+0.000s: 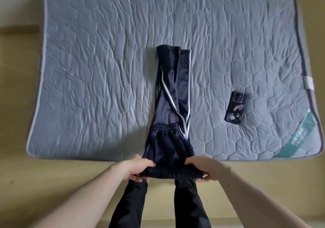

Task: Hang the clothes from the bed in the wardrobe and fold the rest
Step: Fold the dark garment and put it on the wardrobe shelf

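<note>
— Where are our track pants (173, 94)?
— Flat on the bed (105, 52), hanging off the near edge. Our left hand (136, 168) and right hand (204, 169) pinch that end's corners.
— Heavy?
— No, soft, probably slippery. We should hold both corners. The phone (236, 107) sits well apart.

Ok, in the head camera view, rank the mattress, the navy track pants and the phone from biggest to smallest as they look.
1. mattress, filling most of the view
2. navy track pants, gripped at the near end by the left hand and right hand
3. phone, clearly smallest
</note>
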### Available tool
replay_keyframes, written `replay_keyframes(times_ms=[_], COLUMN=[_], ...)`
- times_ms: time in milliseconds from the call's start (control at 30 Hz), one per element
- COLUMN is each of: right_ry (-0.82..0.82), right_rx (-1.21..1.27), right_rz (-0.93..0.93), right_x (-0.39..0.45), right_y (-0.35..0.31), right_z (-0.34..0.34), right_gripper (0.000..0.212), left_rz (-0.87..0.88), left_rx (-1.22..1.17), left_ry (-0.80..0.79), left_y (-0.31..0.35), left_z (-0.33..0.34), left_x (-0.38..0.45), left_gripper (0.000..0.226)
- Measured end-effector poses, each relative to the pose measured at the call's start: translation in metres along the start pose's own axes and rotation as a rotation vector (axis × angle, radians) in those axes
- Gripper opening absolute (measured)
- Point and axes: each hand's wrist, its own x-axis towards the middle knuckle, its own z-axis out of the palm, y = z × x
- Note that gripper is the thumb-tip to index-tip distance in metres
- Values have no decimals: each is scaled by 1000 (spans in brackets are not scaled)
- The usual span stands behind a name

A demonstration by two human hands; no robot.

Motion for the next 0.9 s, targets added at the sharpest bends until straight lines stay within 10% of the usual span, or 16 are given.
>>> replay_keyframes(times_ms=[667, 900], right_ry=[336, 533], right_rx=[408, 272], right_rz=[-485, -503], right_x=[-50, 18], right_y=[-276, -290], right_z=[-119, -106], right_gripper=[22, 56], left_rz=[411, 491], left_rx=[-545, -66], left_ry=[174, 551], left_y=[290, 323], left_z=[-135, -162], left_x=[-23, 28], left_gripper=[53, 50])
